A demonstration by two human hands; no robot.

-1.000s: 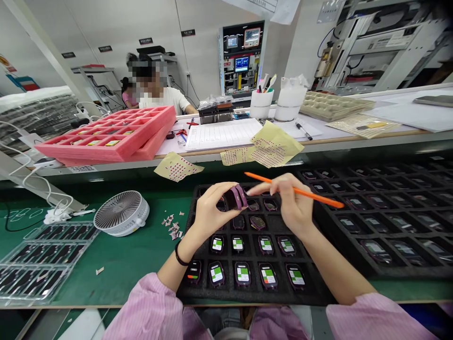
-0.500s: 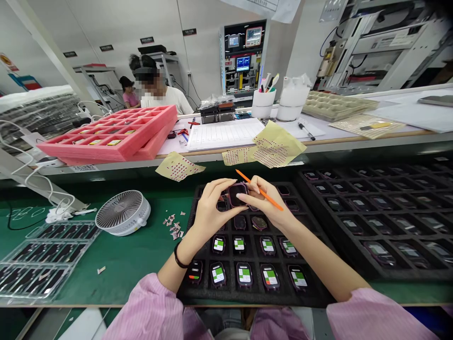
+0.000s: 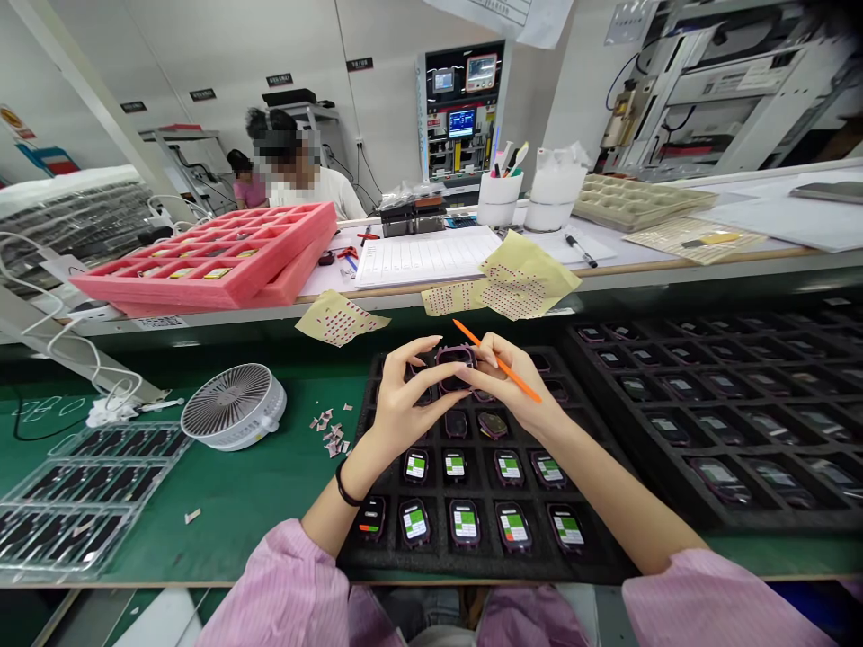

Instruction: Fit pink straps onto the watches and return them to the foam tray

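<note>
fingers (image 3: 414, 352) closed on the watch case (image 3: 456, 358), held between your left hand (image 3: 404, 409) and right hand (image 3: 512, 388); long axis unclear; orange stylus (image 3: 522, 385) lies in your right.

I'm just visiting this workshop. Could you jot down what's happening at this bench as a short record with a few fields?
Left hand: grips the purple-rimmed device
Right hand: holds the device's other side, with an orange stick between its fingers
Below the hands: black foam tray holding rows of similar devices, many showing green labels
Bench: green mat, white desk fan
Beyond: pink foam tray, co-worker
</note>
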